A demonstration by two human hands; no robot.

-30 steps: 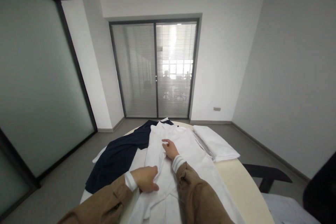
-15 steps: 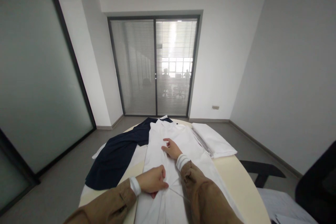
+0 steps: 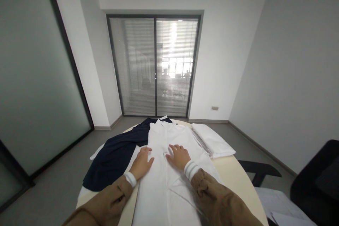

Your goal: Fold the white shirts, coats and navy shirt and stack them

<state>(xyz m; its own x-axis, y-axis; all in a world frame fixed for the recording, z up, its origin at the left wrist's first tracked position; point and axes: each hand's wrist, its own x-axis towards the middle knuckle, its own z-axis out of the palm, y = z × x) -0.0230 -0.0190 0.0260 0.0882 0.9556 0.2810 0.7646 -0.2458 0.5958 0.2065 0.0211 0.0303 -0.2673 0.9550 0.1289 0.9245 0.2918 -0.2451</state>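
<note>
A white shirt lies spread lengthwise on a round cream table, collar at the far end. My left hand rests flat on its left edge, fingers stretched out and holding nothing. Flat on the shirt's middle, a little to the right, lies my right hand with fingers spread, also empty. Both arms wear brown sleeves with white striped cuffs.
A dark navy garment lies crumpled on the table's left side, partly over the edge. A folded white cloth sits at the far right of the table. A dark chair stands at the right, and glass doors with blinds are beyond.
My left hand let go of the shirt's left flap and moved forward to lie flat. My right hand shifted slightly right and flattened. The shirt front now lies smooth.
</note>
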